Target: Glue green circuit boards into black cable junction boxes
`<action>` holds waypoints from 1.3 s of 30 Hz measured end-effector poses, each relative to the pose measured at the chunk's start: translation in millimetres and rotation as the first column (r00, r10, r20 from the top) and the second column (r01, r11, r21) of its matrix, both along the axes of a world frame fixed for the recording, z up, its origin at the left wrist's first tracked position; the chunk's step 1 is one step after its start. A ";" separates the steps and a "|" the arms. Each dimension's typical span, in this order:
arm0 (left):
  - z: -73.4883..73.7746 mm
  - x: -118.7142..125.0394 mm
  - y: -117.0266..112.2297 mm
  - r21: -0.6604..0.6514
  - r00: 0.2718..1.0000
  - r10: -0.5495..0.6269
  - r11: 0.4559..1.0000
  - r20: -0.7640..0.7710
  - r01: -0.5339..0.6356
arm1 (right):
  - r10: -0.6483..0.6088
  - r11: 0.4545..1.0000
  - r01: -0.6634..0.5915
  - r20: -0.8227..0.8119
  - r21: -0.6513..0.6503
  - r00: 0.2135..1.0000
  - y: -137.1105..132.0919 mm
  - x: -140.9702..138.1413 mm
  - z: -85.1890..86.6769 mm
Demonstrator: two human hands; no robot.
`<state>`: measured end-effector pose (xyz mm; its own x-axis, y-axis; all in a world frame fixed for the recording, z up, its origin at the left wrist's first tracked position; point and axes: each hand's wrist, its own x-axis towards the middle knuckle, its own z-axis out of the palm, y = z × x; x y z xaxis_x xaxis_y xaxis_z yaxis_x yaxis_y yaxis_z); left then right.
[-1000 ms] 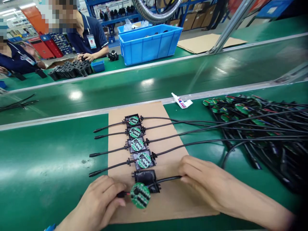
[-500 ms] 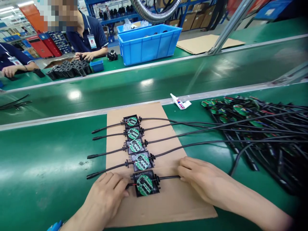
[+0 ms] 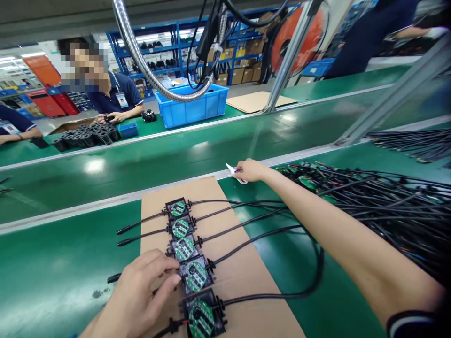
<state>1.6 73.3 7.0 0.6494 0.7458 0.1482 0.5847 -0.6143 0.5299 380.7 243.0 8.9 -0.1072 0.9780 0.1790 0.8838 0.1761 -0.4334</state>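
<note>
Black square housings, each with a round green circuit board, form a row on a cardboard sheet. Black cables leave both sides of them. My left hand is beside the second-nearest housing, thumb and forefinger apart around its left cable entry; it hides most of that cable, and I see no firm grip. The nearest housing is partly cut off by the lower edge. My right hand reaches far forward, fingers closed on a small white squeeze tube by the metal rail.
A heap of black cables with green boards covers the right side. A metal post and a hanging metal hose stand ahead. Across the green belt, a co-worker handles parts near a blue bin.
My right hand has let go of the nearest housing's cable and moved forward to grasp the tube. My left hand has shifted from the nearest housing's cable to the second-nearest housing. The view has tilted up.
</note>
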 end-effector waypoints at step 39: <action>-24.8 52.0 39.6 -0.462 0.760 0.309 0.887 0.572 -0.013 | 0.335 0.905 -0.416 -0.751 0.088 0.570 -135.8 -168.3 -7.4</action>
